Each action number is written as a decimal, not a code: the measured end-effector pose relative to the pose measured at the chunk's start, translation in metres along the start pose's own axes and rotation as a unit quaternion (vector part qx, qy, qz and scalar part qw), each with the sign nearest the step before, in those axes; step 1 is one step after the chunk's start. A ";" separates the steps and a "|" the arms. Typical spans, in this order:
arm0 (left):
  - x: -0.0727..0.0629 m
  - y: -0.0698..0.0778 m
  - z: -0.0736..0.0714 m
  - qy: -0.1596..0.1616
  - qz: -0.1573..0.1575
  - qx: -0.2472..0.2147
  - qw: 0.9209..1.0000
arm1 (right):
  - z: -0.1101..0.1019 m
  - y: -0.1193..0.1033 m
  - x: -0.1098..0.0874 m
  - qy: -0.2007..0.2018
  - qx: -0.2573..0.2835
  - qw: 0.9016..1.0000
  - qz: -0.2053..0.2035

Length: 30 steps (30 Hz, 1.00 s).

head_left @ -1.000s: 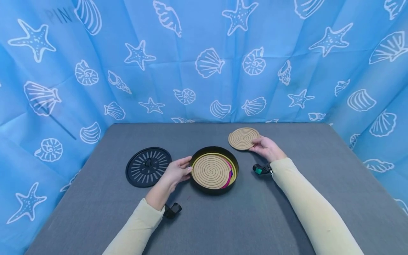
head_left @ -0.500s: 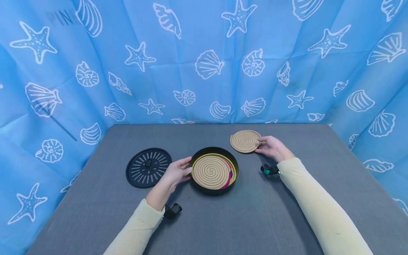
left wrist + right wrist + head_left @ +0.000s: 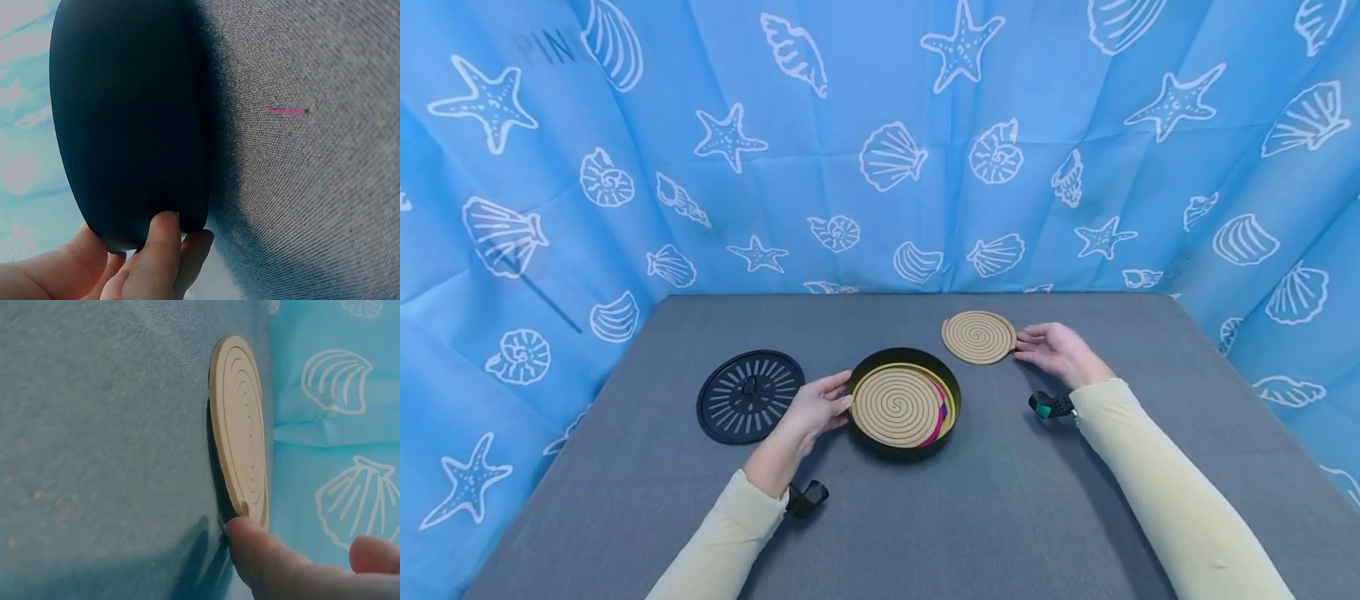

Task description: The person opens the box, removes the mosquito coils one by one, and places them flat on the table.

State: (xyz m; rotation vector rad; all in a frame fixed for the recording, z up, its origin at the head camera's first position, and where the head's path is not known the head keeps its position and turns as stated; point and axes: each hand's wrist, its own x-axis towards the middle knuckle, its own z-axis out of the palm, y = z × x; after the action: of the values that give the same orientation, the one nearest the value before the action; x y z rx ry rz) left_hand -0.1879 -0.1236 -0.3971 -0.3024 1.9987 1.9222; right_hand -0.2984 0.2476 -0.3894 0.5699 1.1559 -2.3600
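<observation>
If the right hand (image 3: 1054, 352), fingers parted, snags the spiral mat (image 3: 978, 337), it could skid before us; the left hand (image 3: 814, 408) pinches the black pan (image 3: 901, 452).

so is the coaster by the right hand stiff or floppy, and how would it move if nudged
Probably fairly stiff: the coaster is a flat disc with no obvious droop. Likely light, since it looks like thin coiled cord. Wide and low on the table, it would probably slide rather than tip if pushed.
</observation>
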 end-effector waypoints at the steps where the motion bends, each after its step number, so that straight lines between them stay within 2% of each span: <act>1: 0.000 0.000 0.000 -0.001 0.000 -0.001 1.000 | 0.002 0.000 -0.005 -0.002 -0.001 1.000 0.000; 9: 0.000 -0.001 0.002 -0.001 0.005 0.002 1.000 | 0.007 0.004 -0.033 -0.012 0.006 1.000 0.000; 16: -0.001 -0.001 0.002 0.000 0.008 0.004 1.000 | 0.016 0.016 -0.055 -0.075 -0.010 0.997 -0.025; 23: -0.002 -0.001 0.001 -0.004 0.010 0.009 1.000 | 0.034 0.029 -0.078 -0.139 -0.056 0.987 -0.051; 30: -0.003 0.000 0.002 -0.004 0.010 0.007 1.000 | 0.051 0.043 -0.093 -0.204 -0.066 0.976 -0.028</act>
State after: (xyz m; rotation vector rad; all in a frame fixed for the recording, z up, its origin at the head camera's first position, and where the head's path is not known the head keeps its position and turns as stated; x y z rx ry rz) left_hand -0.1851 -0.1217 -0.3961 -0.2720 2.0174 1.9175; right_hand -0.2074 0.2027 -0.3375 0.0017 1.1314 -2.2785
